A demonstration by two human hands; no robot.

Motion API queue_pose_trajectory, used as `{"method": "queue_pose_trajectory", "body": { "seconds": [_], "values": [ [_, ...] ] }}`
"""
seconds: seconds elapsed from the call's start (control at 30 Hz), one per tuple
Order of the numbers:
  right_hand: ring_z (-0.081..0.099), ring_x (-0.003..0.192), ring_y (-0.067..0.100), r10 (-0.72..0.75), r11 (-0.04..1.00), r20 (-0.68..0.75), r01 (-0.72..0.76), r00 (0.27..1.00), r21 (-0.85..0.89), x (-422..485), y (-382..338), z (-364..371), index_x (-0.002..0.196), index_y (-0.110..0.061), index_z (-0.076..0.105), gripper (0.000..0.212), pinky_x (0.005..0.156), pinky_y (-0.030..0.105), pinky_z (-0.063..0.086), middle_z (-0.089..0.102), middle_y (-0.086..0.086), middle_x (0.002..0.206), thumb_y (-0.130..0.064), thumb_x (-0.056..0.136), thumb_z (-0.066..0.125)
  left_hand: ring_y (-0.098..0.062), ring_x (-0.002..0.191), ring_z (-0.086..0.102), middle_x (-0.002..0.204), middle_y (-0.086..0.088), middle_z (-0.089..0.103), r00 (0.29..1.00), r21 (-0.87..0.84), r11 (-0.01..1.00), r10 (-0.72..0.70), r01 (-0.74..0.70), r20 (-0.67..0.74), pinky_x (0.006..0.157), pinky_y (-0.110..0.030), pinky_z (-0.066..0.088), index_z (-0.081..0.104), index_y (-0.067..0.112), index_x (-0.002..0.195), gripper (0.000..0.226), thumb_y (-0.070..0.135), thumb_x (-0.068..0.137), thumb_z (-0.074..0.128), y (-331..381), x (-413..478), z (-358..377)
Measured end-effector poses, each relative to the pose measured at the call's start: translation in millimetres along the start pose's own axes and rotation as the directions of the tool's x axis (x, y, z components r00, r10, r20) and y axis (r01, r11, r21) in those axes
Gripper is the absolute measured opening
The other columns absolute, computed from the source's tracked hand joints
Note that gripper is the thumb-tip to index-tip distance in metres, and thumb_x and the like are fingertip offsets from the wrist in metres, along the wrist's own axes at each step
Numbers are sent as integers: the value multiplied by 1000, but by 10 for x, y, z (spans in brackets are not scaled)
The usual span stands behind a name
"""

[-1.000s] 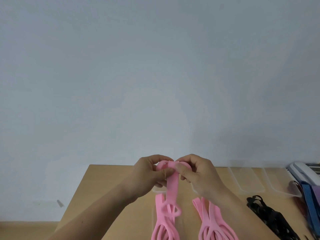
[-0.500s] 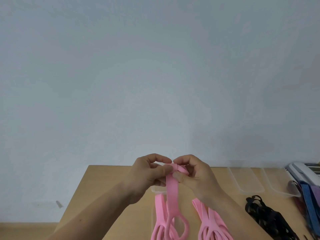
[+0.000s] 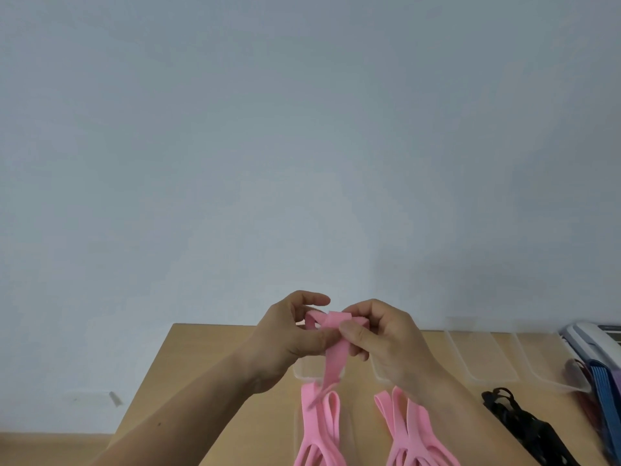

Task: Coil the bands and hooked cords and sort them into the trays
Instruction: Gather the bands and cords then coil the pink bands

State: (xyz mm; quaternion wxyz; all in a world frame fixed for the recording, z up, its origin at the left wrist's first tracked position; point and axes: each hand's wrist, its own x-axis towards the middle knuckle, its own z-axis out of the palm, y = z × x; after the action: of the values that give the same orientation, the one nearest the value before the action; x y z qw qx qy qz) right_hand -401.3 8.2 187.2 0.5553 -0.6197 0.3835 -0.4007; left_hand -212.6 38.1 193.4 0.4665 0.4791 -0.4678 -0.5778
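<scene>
Both hands are raised above the wooden table [image 3: 208,381] and work one pink band [image 3: 334,359]. My left hand [image 3: 289,338] pinches its coiled top between thumb and fingers. My right hand [image 3: 379,334] pinches the same coil from the right side. The band's free tail hangs down to just above the table. Two bundles of pink bands lie below, one on the left [image 3: 319,432] and one on the right [image 3: 413,435]. Clear trays [image 3: 477,358] stand along the back of the table; my hands partly hide the two nearest.
A tangle of black hooked cords [image 3: 524,428] lies right of the pink bundles. Blue, red and purple bands [image 3: 601,398] sit at the right edge, near a white device [image 3: 591,341]. A plain pale wall fills the upper view. The table's left edge runs diagonally.
The hanging tail of the pink band has grown shorter as more of it is wound at the top. Both hands stay at the same height, fingers shifted round the coil.
</scene>
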Motion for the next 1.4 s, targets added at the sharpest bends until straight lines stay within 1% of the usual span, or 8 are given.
{"method": "queue_pose_trajectory", "body": {
  "seconds": [0.1,0.27,0.5,0.73,0.9,1.13,1.23,1.4],
  "values": [
    [61,63,13,-16,1000,46,15,999,4,35,-9,-6,89,-24,74,15,59,22,48,70,1,75,-29,75,75,-34,93,72,106,-24,71,994,15,998,-56,55,89,79,-38,58,58,-1,111,48,13,73,83,59,-4,-42],
    [65,73,12,-49,999,66,48,997,8,94,28,24,91,-24,75,17,71,24,53,71,-1,78,-25,74,76,-31,77,66,96,-24,73,988,127,988,-102,87,117,70,-36,57,60,2,103,39,15,73,80,119,-16,-113],
    [60,73,9,-76,993,56,80,996,-81,186,20,50,93,-33,71,29,73,29,54,68,-11,81,-38,64,78,-29,81,68,95,-18,72,997,62,998,-18,13,81,70,-37,55,63,2,103,29,2,78,77,118,13,-154],
    [66,69,16,-70,996,111,75,991,-41,219,0,87,93,-31,67,25,65,25,53,70,-1,82,-19,73,76,-30,84,68,96,-23,72,993,-26,998,-58,61,103,76,-36,56,66,4,100,30,25,80,76,163,45,-163],
    [68,76,23,-59,994,80,51,995,92,230,51,84,98,-23,66,33,68,30,56,70,4,88,-18,68,78,-35,88,70,96,-21,71,999,-30,999,35,-34,30,85,-48,55,68,0,98,33,17,74,83,99,92,-171],
    [63,65,26,128,988,61,-133,990,80,251,-32,74,93,-6,69,56,59,33,52,70,13,78,-56,71,79,-32,95,71,99,-16,73,987,73,984,161,-161,6,83,-36,58,70,12,97,27,10,72,80,-9,95,-142],
    [63,62,22,161,987,50,-161,986,3,228,-57,95,91,-3,68,43,56,32,51,70,13,76,-45,79,73,-26,92,73,97,-9,75,982,119,975,187,-187,11,80,-30,57,68,12,102,30,10,74,80,-62,70,-127],
    [55,53,18,58,998,-25,-59,998,-27,223,-69,110,87,-9,70,17,52,28,48,68,5,70,-24,83,77,-22,88,73,94,-5,75,989,194,971,149,-140,-28,81,-37,59,69,17,101,43,35,66,87,-58,64,-153]
  ]
}}
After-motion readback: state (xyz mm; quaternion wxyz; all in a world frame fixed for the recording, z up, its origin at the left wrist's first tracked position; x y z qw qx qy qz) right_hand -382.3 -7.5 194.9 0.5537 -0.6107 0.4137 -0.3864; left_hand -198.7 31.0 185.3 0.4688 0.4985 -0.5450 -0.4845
